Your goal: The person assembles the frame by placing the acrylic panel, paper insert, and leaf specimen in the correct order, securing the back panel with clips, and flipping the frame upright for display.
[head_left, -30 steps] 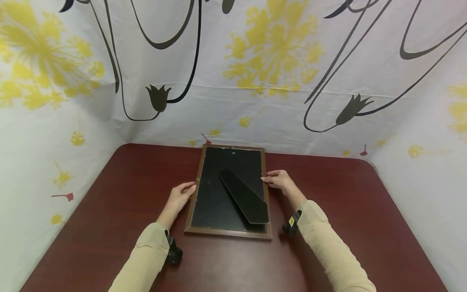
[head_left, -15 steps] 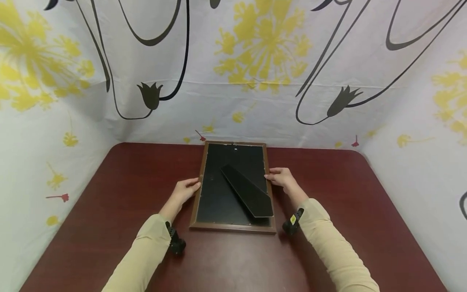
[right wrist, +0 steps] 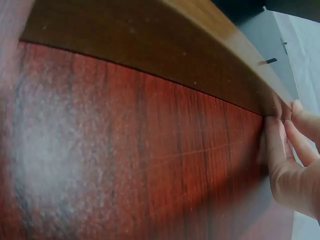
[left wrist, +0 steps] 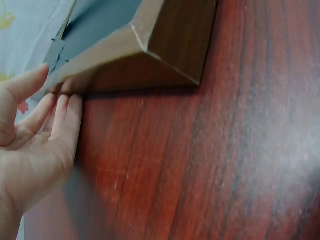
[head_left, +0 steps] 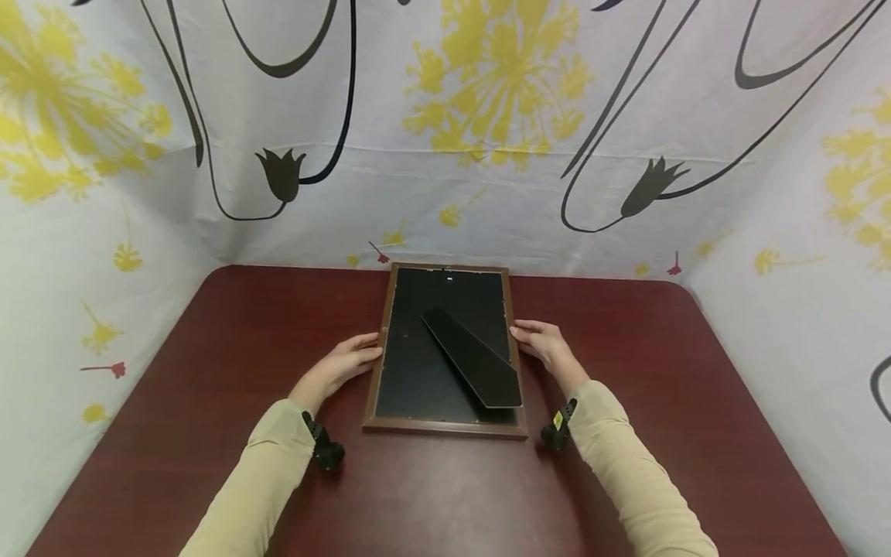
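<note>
A picture frame (head_left: 445, 428) lies face down on the dark red table, its brown wooden rim around a black back panel. A black stand flap (head_left: 473, 360) crosses the panel at a slant. My left hand (head_left: 339, 365) is at the frame's left side. In the left wrist view, its straight fingers (left wrist: 70, 117) touch the rim's outer side while the thumb stands raised off it. At the right side is my right hand (head_left: 550, 346). Its fingertips (right wrist: 274, 127) touch the rim's side in the right wrist view, with one digit at the top edge.
The red wooden table (head_left: 445, 503) has rounded far corners. White cloth (head_left: 390, 186) with yellow and dark flower prints hangs behind it and on both sides. Small black wrist cameras are strapped at the left (head_left: 323, 449) and right (head_left: 557, 428) cuffs.
The frame has shifted slightly and straightened, then stayed in place. My left fingers have straightened and the thumb has loosened from the rim. My right fingertips have drawn back to the rim's outer edge.
</note>
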### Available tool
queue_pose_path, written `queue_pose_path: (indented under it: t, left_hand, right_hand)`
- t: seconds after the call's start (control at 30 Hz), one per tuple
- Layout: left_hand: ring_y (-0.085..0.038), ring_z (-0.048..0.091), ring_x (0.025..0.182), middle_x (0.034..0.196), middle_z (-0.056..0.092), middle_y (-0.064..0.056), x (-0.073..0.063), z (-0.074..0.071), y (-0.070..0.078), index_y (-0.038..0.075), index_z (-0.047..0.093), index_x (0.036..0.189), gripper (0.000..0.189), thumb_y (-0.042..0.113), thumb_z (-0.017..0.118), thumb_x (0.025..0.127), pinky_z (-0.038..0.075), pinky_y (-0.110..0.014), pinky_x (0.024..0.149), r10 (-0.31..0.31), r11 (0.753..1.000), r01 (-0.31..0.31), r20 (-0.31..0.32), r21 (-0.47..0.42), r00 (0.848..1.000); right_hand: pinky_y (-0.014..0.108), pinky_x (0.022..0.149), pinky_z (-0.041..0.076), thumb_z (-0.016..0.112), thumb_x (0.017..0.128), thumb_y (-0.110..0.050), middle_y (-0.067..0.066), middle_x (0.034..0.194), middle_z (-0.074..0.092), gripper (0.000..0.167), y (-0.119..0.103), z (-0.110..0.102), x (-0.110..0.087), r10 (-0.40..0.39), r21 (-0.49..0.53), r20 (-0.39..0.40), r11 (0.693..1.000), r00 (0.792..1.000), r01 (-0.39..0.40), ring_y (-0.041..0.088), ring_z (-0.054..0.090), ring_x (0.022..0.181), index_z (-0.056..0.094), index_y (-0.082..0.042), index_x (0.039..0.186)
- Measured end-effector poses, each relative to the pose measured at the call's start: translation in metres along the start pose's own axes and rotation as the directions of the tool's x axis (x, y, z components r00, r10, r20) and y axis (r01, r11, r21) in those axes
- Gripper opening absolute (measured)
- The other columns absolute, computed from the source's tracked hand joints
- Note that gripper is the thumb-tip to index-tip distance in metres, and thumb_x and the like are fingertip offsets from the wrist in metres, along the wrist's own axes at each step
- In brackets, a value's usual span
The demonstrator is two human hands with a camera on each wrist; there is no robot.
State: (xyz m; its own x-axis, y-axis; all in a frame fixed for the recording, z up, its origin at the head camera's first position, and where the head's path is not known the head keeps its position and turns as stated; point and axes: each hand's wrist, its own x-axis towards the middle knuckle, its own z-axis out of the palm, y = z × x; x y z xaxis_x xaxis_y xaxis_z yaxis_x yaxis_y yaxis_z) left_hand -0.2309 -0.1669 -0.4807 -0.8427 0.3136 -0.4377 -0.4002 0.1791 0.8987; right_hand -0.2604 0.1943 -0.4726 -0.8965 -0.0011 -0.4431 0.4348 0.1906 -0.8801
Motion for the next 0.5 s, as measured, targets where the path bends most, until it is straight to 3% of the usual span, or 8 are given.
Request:
queue_pose_path:
  t: [0.2,0.5]
  left_hand:
    - [-0.032,0.02,0.139,0.152,0.014,-0.019,-0.0011,-0.0015,-0.008,0.008,0.013,0.147,0.067,0.011,0.052,0.093,0.022,-0.045,0.115,0.013,1.0,-0.013,0.05,0.0,0.999]
    - [-0.032,0.018,0.139,0.151,0.017,-0.017,0.0005,-0.002,-0.0081,0.011,0.014,0.147,0.069,0.016,0.055,0.092,0.021,-0.048,0.114,0.025,0.997,-0.027,0.028,0.072,0.999]
  right_hand:
    - [0.039,0.107,0.038,0.05,0.094,-0.011,0.02,0.14,0.04,0.046,-0.0006,0.0039,-0.0025,0.035,0.009,0.005,0.999,0.999,-0.035,0.028,0.04,0.129,0.038,-0.002,0.137]
    - [0.04,0.108,0.036,0.047,0.095,-0.013,0.019,0.142,0.036,0.047,-0.0063,0.0036,-0.0021,0.034,-0.019,0.015,0.999,0.999,-0.034,0.029,0.037,0.131,0.035,-0.002,0.139]
